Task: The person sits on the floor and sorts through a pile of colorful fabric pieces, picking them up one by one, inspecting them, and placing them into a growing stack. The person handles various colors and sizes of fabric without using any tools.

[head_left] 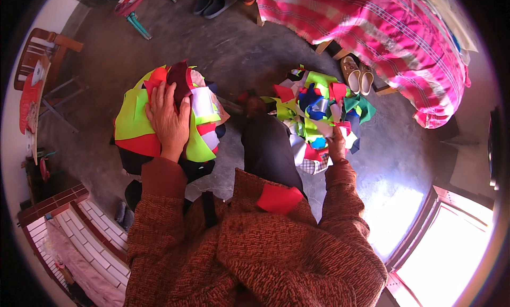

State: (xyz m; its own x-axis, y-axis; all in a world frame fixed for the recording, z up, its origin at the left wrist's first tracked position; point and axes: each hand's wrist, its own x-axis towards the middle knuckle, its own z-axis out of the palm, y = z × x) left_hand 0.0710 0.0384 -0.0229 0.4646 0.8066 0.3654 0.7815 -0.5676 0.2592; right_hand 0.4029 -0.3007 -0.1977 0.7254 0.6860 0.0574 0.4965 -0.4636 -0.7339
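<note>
My left hand (pixel 169 118) rests with its fingers stretched out on top of a large heap of fabric pieces (pixel 133 116), mostly neon yellow, red, maroon and black. On the right, a looser pile of small fabric scraps (pixel 317 89) lies on the floor in green, blue, white and red. At that pile's near right side my right hand (pixel 337 145) has its fingers bent together among the scraps; whatever they pinch is hidden. Over my lap lies a single red fabric scrap (pixel 279 198).
A bed or table under a pink checked cloth (pixel 366 30) stands at the far right, with beige clogs (pixel 357 76) beside its legs. Dark slippers (pixel 214 5) lie at the back. Left are a wooden chair (pixel 40 54) and white brickwork (pixel 87 232); a bright doorway (pixel 446 248) opens at lower right.
</note>
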